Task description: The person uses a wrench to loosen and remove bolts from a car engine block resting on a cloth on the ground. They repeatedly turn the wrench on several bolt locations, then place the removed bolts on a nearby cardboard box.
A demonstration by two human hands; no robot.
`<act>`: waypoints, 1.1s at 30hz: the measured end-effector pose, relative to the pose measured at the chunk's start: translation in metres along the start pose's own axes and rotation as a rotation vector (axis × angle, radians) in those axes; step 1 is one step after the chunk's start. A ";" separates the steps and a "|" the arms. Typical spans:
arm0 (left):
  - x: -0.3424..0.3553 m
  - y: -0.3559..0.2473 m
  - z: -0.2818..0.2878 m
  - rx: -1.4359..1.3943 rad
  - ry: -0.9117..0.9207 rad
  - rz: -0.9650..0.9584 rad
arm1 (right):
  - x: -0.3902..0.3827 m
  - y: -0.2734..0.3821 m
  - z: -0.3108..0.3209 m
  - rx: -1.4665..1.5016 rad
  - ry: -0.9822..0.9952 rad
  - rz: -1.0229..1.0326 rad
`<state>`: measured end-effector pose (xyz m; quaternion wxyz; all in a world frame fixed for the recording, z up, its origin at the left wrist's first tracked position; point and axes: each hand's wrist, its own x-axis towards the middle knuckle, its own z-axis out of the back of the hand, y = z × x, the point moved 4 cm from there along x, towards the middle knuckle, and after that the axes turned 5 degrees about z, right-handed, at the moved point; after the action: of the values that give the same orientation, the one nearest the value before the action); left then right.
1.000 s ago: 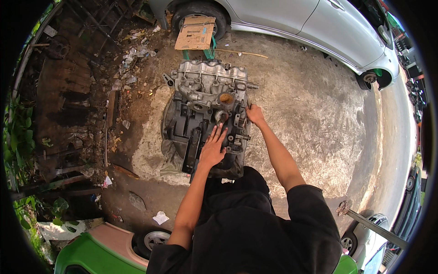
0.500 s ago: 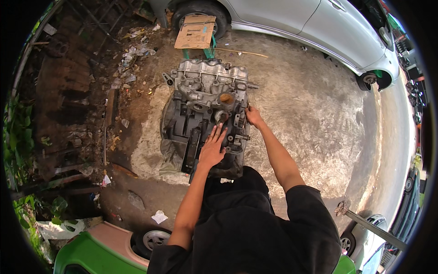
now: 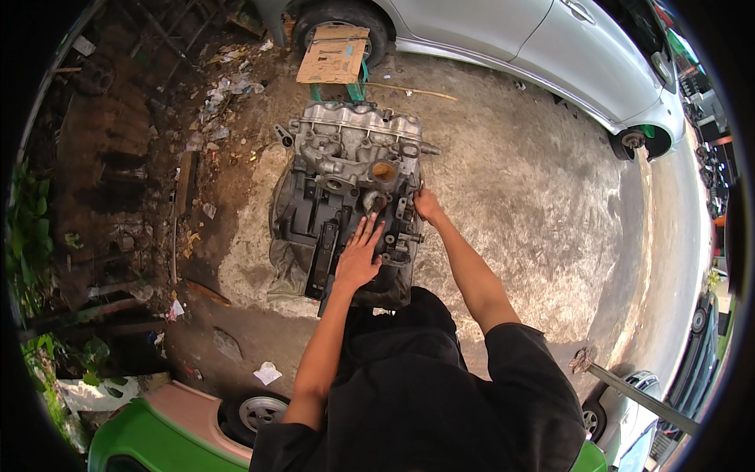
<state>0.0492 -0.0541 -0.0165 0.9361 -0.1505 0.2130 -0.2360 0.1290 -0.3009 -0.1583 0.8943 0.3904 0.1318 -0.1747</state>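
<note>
A grey, greasy car engine (image 3: 346, 165) lies on a dark cloth on the concrete ground in front of me. My left hand (image 3: 360, 256) rests flat on the near side of the engine with fingers spread and nothing in it. My right hand (image 3: 425, 206) presses against the engine's right edge beside a bracket; its fingers are curled against the metal, and I cannot tell whether they grip a part. Both forearms reach up from the lower edge.
A silver car (image 3: 550, 47) stands at the back right, with a piece of cardboard (image 3: 334, 55) by its wheel. Rubbish and planks (image 3: 185, 181) lie left. A green vehicle (image 3: 157, 433) with a small wheel is at the lower left. A metal bar (image 3: 637, 393) lies lower right.
</note>
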 end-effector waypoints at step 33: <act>-0.001 0.000 -0.003 -0.018 -0.001 0.009 | -0.155 0.011 0.015 0.325 -0.507 0.247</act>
<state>0.0471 -0.0544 -0.0188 0.9359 -0.1582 0.2151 -0.2297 -0.0052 -0.2729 -0.0836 0.8390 0.4852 -0.1730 -0.1754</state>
